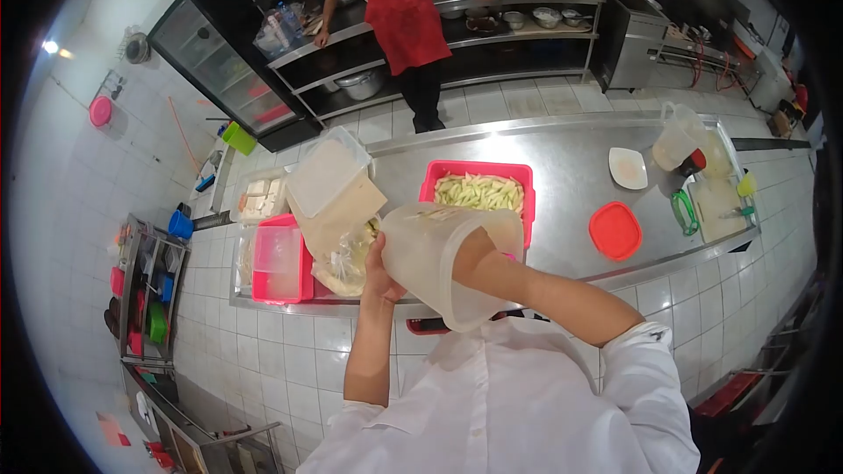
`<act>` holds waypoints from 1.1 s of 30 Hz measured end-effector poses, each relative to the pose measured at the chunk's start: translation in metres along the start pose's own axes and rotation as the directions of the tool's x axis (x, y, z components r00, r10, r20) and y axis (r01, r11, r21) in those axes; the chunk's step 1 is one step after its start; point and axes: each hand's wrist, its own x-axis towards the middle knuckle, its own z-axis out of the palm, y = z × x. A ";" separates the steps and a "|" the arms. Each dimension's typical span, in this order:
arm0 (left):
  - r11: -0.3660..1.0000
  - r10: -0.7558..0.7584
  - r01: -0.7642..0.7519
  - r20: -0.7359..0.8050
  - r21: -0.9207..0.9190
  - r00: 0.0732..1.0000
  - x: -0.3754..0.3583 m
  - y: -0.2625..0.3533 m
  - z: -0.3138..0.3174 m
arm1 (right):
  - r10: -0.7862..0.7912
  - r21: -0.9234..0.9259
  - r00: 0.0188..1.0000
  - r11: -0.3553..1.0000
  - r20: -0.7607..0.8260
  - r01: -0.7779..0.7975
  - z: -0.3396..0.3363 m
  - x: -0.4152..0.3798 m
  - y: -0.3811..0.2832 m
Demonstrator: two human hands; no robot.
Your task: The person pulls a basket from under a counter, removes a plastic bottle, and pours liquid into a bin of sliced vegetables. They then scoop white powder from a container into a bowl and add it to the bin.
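Observation:
A large translucent plastic container (417, 254) is tilted on its side above the table's near edge, its wide mouth facing me. My left hand (379, 274) grips its left side. My right hand (474, 254) reaches in through the mouth; its fingers are hidden by the container, so whether they hold anything does not show. Just beyond sits a pink tub (529, 177) filled with pale green cut strips (479, 191), partly covered by the container. Near my left hand lies a clear plastic bag (344, 268) with pale contents.
On the steel table (562, 158) are a red lid (615, 231), a white plate (628, 168), a clear jug (676, 136) and a green-handled tool (684, 212). At left stand a pink bin (305, 272) and a tray of white blocks (259, 199). A person in a red apron (406, 13) stands opposite.

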 end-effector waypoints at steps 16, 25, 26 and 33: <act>0.989 -0.041 0.052 0.082 -0.141 0.996 0.010 0.000 -0.014 | 0.172 0.243 0.547 0.760 0.819 -0.603 -0.061 0.049 -0.003; 0.977 -0.016 0.033 0.083 -0.211 0.996 0.003 0.000 0.000 | 0.195 0.275 0.549 0.702 0.813 -0.657 -0.063 0.048 -0.002; 0.987 -0.012 0.022 0.064 -0.160 0.998 0.003 0.001 0.000 | 0.196 0.274 0.548 0.703 0.813 -0.657 -0.064 0.047 -0.003; 0.984 0.009 -0.005 0.023 -0.176 1.000 0.005 0.007 0.004 | 0.244 0.300 0.643 0.729 0.726 -0.615 -0.078 0.051 -0.012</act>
